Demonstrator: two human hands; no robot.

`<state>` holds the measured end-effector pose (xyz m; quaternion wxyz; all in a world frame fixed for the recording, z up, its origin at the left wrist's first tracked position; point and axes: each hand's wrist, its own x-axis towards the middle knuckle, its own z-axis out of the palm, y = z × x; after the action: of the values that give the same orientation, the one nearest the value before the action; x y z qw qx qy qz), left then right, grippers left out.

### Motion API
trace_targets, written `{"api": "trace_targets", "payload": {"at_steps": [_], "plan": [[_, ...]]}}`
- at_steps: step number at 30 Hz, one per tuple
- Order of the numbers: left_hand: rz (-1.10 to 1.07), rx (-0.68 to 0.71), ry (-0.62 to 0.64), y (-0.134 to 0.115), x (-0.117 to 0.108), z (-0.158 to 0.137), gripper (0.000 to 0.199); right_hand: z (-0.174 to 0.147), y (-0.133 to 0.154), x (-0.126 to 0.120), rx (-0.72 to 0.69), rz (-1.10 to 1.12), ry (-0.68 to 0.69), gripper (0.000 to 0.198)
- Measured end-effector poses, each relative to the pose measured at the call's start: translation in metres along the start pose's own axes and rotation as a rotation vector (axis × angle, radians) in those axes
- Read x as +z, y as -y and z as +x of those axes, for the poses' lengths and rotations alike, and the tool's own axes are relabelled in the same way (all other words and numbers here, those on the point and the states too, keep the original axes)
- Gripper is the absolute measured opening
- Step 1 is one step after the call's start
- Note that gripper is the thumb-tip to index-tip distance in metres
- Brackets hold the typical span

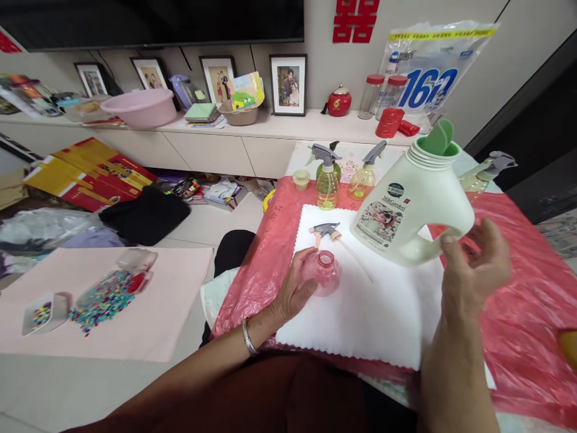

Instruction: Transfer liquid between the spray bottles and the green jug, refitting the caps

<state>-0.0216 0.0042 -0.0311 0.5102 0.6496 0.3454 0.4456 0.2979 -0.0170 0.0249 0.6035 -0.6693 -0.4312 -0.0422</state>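
My left hand is wrapped round the side of a pink translucent spray bottle, uncapped and upright on a white scalloped mat. Behind it lies a grey and peach trigger sprayer head, its thin tube running toward the right. A large pale-green jug leans to the right in the picture at the mat's far side, a green scoop-like piece in its mouth. My right hand is beside the jug's handle, thumb at the handle's edge and fingers apart.
Several filled spray bottles and a small cup stand at the back of the red plastic-covered table. Against the wall runs a white cabinet with framed photos. Beads lie on a pink cloth at left.
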Motion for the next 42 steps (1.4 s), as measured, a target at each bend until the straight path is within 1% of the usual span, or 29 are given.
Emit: {"api": "trace_targets", "payload": {"at_steps": [2,3,4,5,6,7,9,10,11,13,15,18,21,25,28,32,35,37,38,41,42], "plan": [[-0.056,-0.016,-0.038,0.005,0.000,-0.001,0.068,-0.003,0.019,-0.008,-0.087,0.115,-0.219,0.055],[-0.098,-0.031,-0.063,0.008,0.000,-0.001,0.067,-0.004,0.029,-0.012,-0.130,0.153,-0.292,0.047],[-0.144,-0.051,-0.089,0.011,0.000,-0.001,0.066,-0.006,0.038,-0.016,-0.148,0.161,-0.303,0.039],[-0.185,-0.072,-0.113,0.014,0.000,0.000,0.065,-0.009,0.046,-0.019,-0.143,0.154,-0.271,0.033],[-0.214,-0.095,-0.134,0.016,0.000,0.001,0.064,-0.012,0.053,-0.021,-0.135,0.123,-0.177,0.027],[-0.227,-0.123,-0.149,0.016,0.000,0.002,0.063,-0.015,0.057,-0.021,-0.137,0.079,-0.046,0.023],[-0.223,-0.186,-0.180,0.015,-0.002,0.007,0.059,-0.022,0.061,-0.016,-0.147,-0.010,0.247,0.022],[-0.228,-0.214,-0.199,0.012,-0.003,0.011,0.057,-0.026,0.060,-0.010,-0.129,-0.068,0.384,0.024],[-0.246,-0.239,-0.220,0.009,-0.005,0.015,0.054,-0.029,0.059,-0.004,-0.088,-0.130,0.505,0.025],[-0.300,-0.287,-0.254,0.002,-0.009,0.023,0.049,-0.034,0.054,0.012,0.044,-0.265,0.695,0.025],[-0.331,-0.349,-0.260,-0.005,-0.015,0.032,0.044,-0.039,0.051,0.026,0.124,-0.364,0.806,0.023],[-0.297,-0.433,-0.212,-0.009,-0.023,0.043,0.039,-0.045,0.046,0.039,0.154,-0.418,0.886,0.018],[-0.259,-0.455,-0.160,-0.009,-0.027,0.051,0.039,-0.052,0.042,0.046,0.176,-0.440,0.956,0.012],[-0.231,-0.468,-0.130,-0.012,-0.025,0.062,0.038,-0.058,0.038,0.050,0.175,-0.366,0.985,0.019],[-0.209,-0.447,-0.105,-0.017,-0.023,0.068,0.039,-0.058,0.039,0.049,0.149,-0.242,0.939,0.025],[-0.187,-0.371,-0.099,-0.029,-0.024,0.074,0.037,-0.055,0.046,0.044,0.106,-0.066,0.856,0.034],[-0.179,-0.264,-0.086,-0.049,-0.024,0.078,0.035,-0.052,0.055,0.038,0.079,0.026,0.798,0.037],[-0.189,-0.188,-0.080,-0.068,-0.022,0.080,0.034,-0.051,0.062,0.034,0.065,0.069,0.768,0.037],[-0.206,-0.172,-0.082,-0.079,-0.021,0.080,0.034,-0.050,0.066,0.031,0.055,0.094,0.754,0.037],[-0.253,-0.109,-0.109,-0.107,-0.016,0.081,0.040,-0.048,0.077,0.022,0.001,0.186,0.717,0.031],[-0.253,-0.087,-0.109,-0.115,-0.015,0.080,0.038,-0.048,0.081,0.019,-0.023,0.214,0.711,0.028]]}}
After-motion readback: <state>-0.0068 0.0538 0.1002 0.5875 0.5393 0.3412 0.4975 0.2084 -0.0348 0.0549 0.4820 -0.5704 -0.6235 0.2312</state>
